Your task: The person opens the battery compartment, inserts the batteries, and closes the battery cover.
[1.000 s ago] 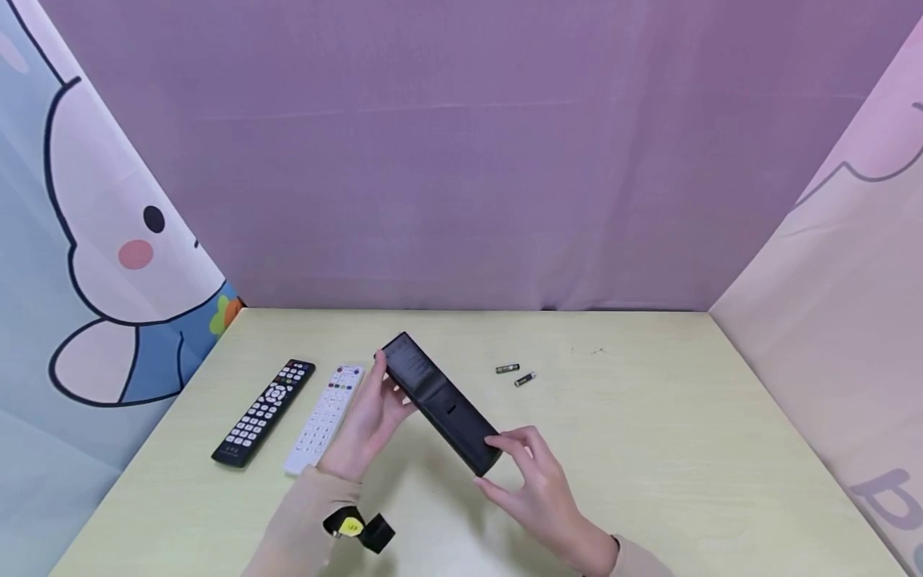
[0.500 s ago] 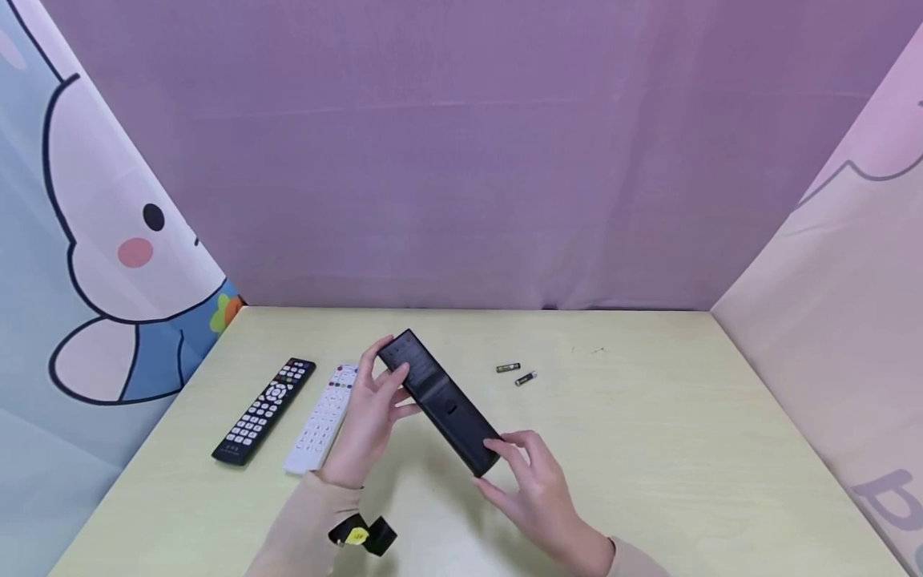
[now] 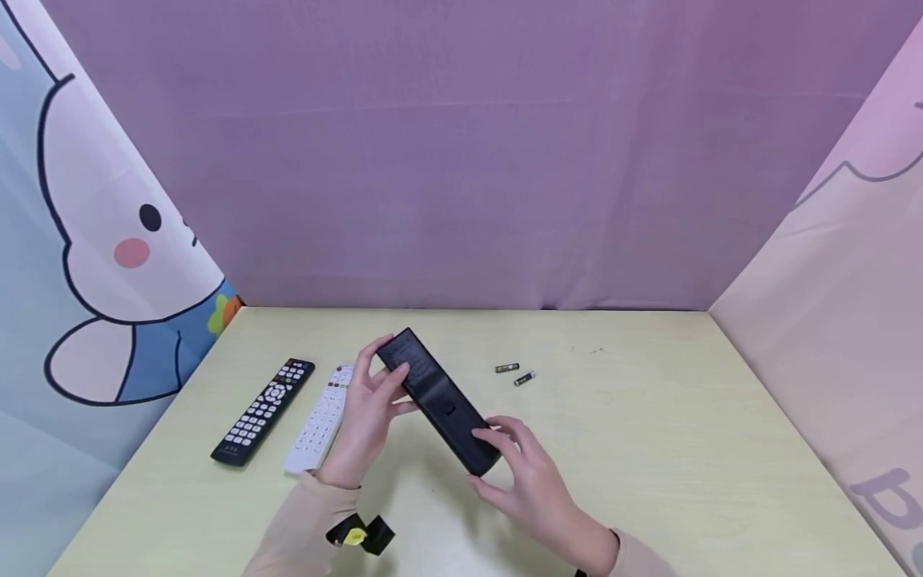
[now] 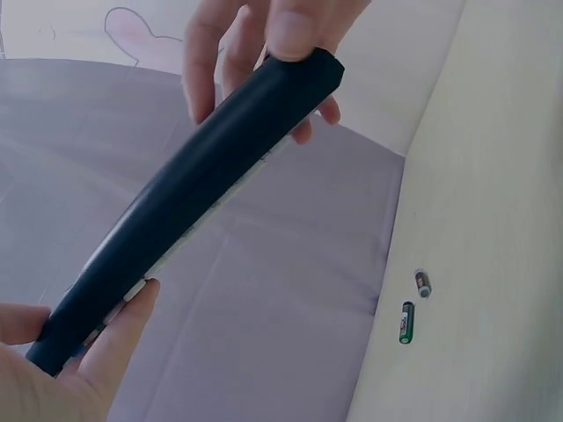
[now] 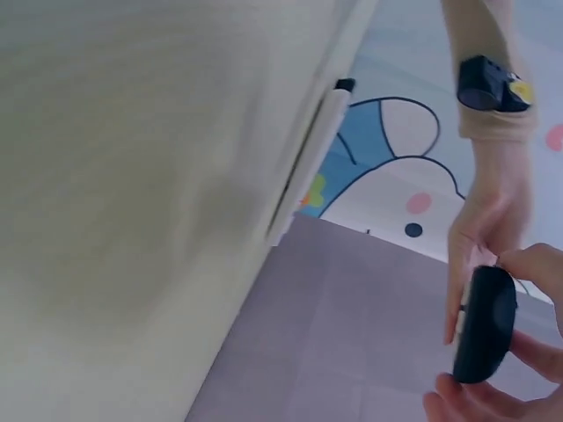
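Observation:
Both hands hold a black remote control [image 3: 449, 407] above the table, its back turned up and its length slanting from upper left to lower right. My left hand [image 3: 366, 421] grips the far end, thumb lying on the back face. At the near end, my right hand [image 3: 535, 485] pinches the remote, fingertips on its back and thumb at the end edge. The left wrist view shows the remote's smooth curved back [image 4: 189, 189], with a pale strip of its button side below. From the right wrist view the rounded end [image 5: 488, 323] sits between my right fingers.
Two small batteries [image 3: 507, 368] [image 4: 406, 323] lie apart on the table [image 3: 685, 449], beyond the held remote. A second black remote [image 3: 263, 413] and a white remote [image 3: 320, 425] lie buttons up at the left. A purple cloth [image 3: 469, 160] closes off the back.
My left thumb has come from the remote's side edge onto its back. My right fingers have slid a little further over the back. The remote has barely moved.

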`<act>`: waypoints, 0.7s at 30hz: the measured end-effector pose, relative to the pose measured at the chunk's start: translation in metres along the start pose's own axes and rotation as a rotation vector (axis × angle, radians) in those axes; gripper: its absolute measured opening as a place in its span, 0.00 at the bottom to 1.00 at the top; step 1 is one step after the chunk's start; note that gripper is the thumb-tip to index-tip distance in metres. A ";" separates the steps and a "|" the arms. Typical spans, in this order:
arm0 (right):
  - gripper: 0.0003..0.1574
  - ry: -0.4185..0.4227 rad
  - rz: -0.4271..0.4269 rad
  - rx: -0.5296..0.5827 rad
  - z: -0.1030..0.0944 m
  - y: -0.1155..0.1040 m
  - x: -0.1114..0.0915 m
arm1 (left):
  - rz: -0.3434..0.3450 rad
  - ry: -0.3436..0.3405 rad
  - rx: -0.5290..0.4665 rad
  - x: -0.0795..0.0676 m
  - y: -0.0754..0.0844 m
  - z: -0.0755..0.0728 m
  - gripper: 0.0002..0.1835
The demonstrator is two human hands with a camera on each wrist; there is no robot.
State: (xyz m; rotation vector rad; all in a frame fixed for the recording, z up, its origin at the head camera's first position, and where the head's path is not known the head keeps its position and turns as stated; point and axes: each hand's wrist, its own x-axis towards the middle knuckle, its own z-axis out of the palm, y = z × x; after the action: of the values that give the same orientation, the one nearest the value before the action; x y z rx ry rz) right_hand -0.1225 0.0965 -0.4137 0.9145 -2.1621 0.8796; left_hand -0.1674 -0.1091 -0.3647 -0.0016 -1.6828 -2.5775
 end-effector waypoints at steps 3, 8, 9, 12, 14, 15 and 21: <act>0.33 -0.045 0.077 0.061 -0.001 -0.001 0.005 | 0.001 -0.002 0.019 -0.001 -0.001 0.001 0.24; 0.35 -0.102 0.148 0.125 -0.001 -0.001 0.012 | 0.008 -0.001 0.051 -0.003 -0.002 0.003 0.25; 0.35 -0.115 0.162 0.144 -0.001 -0.002 0.013 | 0.012 -0.003 0.057 -0.003 -0.002 0.003 0.25; 0.36 -0.154 0.209 0.210 -0.002 -0.002 0.016 | 0.015 -0.006 0.061 -0.004 -0.003 0.005 0.25; 0.36 -0.175 0.242 0.249 -0.002 -0.002 0.018 | 0.013 -0.009 0.066 -0.004 -0.003 0.006 0.25; 0.36 -0.186 0.257 0.264 -0.002 -0.002 0.019 | 0.013 -0.010 0.073 -0.004 -0.003 0.006 0.25; 0.36 -0.221 0.281 0.255 -0.001 -0.002 0.021 | 0.003 -0.003 0.123 -0.005 -0.003 0.007 0.25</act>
State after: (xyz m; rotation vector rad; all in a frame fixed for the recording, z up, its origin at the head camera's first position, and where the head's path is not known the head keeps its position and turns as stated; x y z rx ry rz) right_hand -0.1324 0.0882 -0.3971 0.8744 -2.4482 1.2660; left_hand -0.1627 -0.1011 -0.3649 -0.0013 -1.8379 -2.4681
